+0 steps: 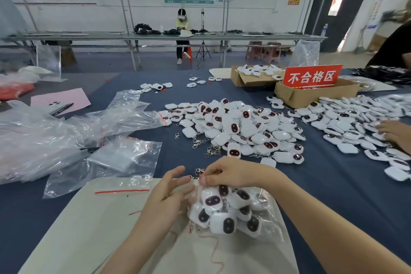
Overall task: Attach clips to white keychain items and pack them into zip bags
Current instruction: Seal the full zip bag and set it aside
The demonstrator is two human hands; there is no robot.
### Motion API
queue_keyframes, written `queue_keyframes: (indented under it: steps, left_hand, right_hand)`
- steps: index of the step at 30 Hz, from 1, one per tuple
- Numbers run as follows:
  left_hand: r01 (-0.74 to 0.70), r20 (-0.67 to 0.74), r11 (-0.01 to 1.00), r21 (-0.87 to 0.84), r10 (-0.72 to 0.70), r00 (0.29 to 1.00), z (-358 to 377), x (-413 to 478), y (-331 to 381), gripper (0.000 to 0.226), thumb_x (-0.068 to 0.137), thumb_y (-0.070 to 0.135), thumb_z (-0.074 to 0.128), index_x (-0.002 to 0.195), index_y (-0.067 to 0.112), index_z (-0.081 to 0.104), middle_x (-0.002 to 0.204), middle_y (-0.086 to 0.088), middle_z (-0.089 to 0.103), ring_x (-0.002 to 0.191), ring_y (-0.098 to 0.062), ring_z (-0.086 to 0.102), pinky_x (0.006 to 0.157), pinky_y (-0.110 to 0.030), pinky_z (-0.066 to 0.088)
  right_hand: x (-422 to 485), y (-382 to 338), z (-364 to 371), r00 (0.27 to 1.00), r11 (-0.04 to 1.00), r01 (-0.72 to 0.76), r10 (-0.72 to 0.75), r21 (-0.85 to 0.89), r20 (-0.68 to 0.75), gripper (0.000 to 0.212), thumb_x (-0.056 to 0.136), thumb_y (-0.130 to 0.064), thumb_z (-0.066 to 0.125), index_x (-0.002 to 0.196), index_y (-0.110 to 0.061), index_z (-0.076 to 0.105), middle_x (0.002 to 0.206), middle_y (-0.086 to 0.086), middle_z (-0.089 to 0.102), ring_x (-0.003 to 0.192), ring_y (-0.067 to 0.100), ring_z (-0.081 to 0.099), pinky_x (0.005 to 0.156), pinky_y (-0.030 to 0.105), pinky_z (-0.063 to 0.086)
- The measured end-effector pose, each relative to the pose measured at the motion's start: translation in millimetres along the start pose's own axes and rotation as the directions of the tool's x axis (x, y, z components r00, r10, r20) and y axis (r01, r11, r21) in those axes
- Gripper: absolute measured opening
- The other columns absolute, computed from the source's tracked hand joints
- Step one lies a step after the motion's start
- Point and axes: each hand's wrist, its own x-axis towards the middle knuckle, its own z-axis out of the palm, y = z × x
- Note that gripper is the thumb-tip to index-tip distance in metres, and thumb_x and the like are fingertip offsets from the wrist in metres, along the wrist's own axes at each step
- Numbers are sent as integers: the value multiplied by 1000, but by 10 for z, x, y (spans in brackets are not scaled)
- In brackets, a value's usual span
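Centrally, right hand (231, 173) pinched on filled zip bag (235, 211) mouth, left hand (169, 193) splayed alongside.

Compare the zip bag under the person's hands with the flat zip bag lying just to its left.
The zip bag under the hands bulges with white keychains; the flat zip bag looks empty. The right hand pinches the full bag's top; the flat one lies untouched. Both are clear plastic resting on the pale sheet.
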Motion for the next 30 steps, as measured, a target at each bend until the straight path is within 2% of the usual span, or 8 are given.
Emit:
queue_keyframes:
  steps: [2,5,8,11,16,21,25,30]
  left_hand:
    - [-94,-79,985,142,106,991,-81,-3,-33,46,98,-9,46,112,31,63,113,0,70,91,-10,72,75,-24,58]
    - [-118,-143,938,327,173,974,-196,-54,-141,32,100,4,53,103,34,64,103,8,72,88,-15,69,92,-43,54]
    - [-119,-65,932,342,150,987,-191,-172,-245,5,97,30,65,101,34,66,94,17,73,88,-11,70,81,-30,54]
    - [-180,86,934,309,161,983,-101,-240,-287,29,85,49,72,110,36,65,100,23,71,91,-3,70,78,-17,51]
    - [-323,55,895,307,322,945,49,-113,-168,30,96,9,65,113,33,65,104,20,71,95,-6,68,81,-20,53]
    - [-486,49,811,326,499,865,114,-8,154,31,99,5,59,109,33,69,109,7,72,98,-5,68,84,-21,53]
    - [-609,17,688,395,657,754,119,67,548,32,100,7,59,103,38,64,103,25,70,98,5,64,81,-5,45]
    - [-668,10,608,429,736,677,161,140,876,35,99,4,58,96,39,60,97,33,66,94,9,62,81,-6,45]
  right_hand:
    - [3,13,9,1000,1000,0,1,27,-22,29,96,-41,63,111,-19,74,101,-2,74,96,14,68,86,27,51]
    - [-25,52,21,996,992,14,-3,123,-94,19,94,-36,67,104,-23,75,96,-11,74,92,3,67,86,21,50]
    - [-78,79,13,971,963,56,9,265,-237,8,93,-27,69,94,-27,77,91,-11,76,87,-3,67,82,14,48]
    - [-173,51,-27,930,917,119,31,380,-366,13,92,-23,71,85,-33,76,83,-18,76,80,-7,68,71,6,46]
    - [-286,6,-91,853,850,232,57,473,-519,15,91,-22,73,81,-33,77,82,-15,76,74,-5,67,69,8,47]
    - [-415,-103,-215,786,701,380,100,603,-611,12,90,-16,73,83,-24,78,87,-5,78,79,10,74,73,18,57]
    - [-524,-197,-325,730,525,522,134,672,-671,6,86,-19,72,88,-18,78,91,3,78,88,21,76,73,22,59]
    - [-579,-224,-327,713,514,535,150,671,-684,7,87,-21,71,87,-23,78,89,5,78,85,18,76,78,23,60]
